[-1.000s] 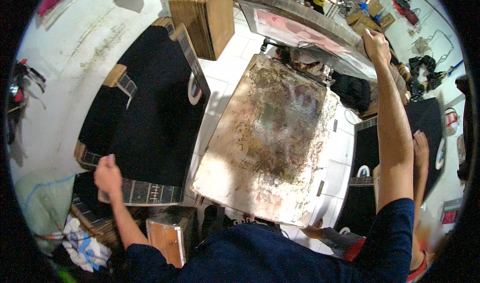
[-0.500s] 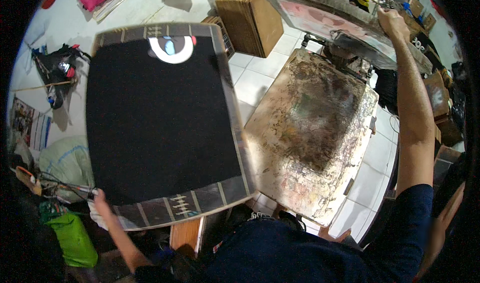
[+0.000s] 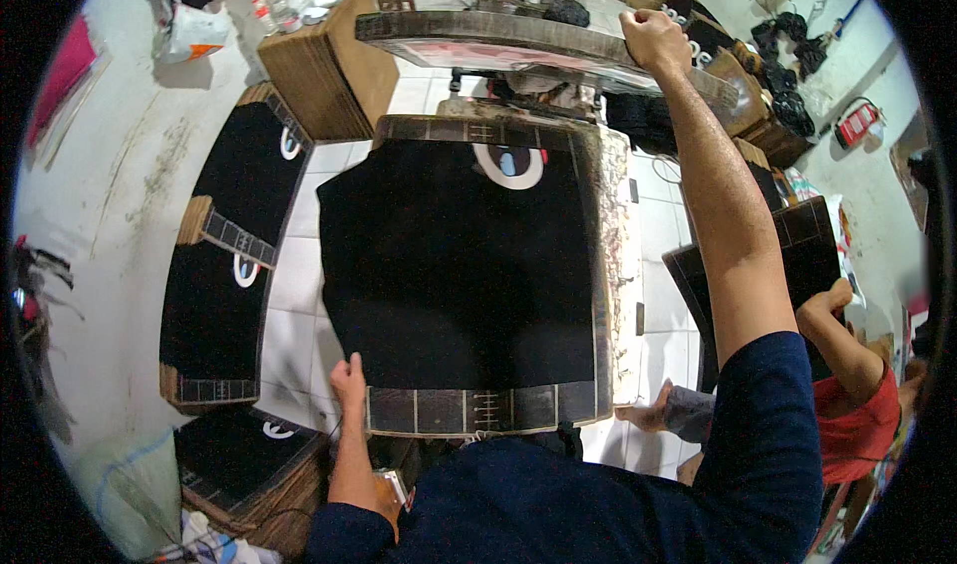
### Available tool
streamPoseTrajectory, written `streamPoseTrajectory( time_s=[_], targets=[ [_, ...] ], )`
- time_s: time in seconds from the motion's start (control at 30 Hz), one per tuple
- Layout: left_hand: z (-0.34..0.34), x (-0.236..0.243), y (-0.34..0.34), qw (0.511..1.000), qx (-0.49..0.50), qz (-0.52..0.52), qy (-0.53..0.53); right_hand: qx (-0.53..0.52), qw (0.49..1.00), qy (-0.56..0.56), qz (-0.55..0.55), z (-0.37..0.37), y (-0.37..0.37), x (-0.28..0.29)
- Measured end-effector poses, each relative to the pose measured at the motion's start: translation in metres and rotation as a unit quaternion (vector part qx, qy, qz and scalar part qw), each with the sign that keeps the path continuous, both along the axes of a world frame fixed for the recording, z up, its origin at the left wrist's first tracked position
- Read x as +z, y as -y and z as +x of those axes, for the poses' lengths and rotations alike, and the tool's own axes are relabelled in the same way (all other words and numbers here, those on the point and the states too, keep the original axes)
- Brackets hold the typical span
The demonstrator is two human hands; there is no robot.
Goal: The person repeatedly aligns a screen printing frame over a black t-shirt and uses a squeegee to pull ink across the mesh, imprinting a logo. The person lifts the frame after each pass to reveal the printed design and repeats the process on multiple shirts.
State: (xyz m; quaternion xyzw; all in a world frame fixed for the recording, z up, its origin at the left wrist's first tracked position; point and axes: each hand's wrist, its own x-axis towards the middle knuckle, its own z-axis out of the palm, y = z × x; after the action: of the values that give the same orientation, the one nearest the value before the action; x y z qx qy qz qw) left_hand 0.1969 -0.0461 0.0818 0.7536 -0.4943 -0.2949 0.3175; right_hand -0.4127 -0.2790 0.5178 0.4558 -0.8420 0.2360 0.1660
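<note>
My left hand (image 3: pixel 349 380) is closed on the near left corner of a flat board (image 3: pixel 419 412). A black fabric piece (image 3: pixel 459 275) covers most of the board, with a white, blue and red eye-like print (image 3: pixel 510 165) near its far edge. Beneath the board is a stained, paint-crusted platform (image 3: pixel 620 295), showing mostly along the right; whether they touch I cannot tell. With my right arm stretched forward, my right hand (image 3: pixel 658 42) grips the top edge of a raised, tilted screen printing frame (image 3: pixel 478 28) beyond the board's far end.
Stacked boards with similar black fabric (image 3: pixel 224 315) stand on the left, above another stack (image 3: pixel 249 454). A brown box-like stack (image 3: pixel 334 66) is at the far left. On the right, a person in a red sleeve (image 3: pixel 857 420) holds another black-covered board (image 3: pixel 768 255). A fire extinguisher (image 3: pixel 857 124) hangs on the wall.
The board in my left hand has moved right, from beside the stained platform to over it. My view has turned right. My right hand still holds the raised frame.
</note>
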Motion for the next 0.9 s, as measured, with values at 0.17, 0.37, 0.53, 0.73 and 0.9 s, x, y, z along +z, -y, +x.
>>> streamPoseTrajectory(
  time_s=[0.17,0.37,0.53,0.73,0.9],
  targets=[
    [-0.061,0.002,0.018,0.993,-0.118,0.016,0.000,-0.007,1.000,-0.010,0.000,0.002,0.001,0.005],
    [-0.069,0.031,0.023,0.980,-0.153,0.079,0.098,-0.003,0.999,0.050,-0.020,0.006,0.007,0.033],
    [-0.076,0.052,0.031,0.975,-0.166,0.110,0.098,0.022,0.997,0.063,-0.039,0.011,0.014,0.051],
    [-0.083,0.049,0.044,0.966,-0.159,0.164,0.122,-0.006,0.997,0.065,-0.049,0.004,0.027,0.063],
    [-0.083,0.036,0.043,0.974,-0.128,0.147,0.119,-0.014,0.998,0.048,-0.041,-0.002,0.035,0.067]
  ],
)
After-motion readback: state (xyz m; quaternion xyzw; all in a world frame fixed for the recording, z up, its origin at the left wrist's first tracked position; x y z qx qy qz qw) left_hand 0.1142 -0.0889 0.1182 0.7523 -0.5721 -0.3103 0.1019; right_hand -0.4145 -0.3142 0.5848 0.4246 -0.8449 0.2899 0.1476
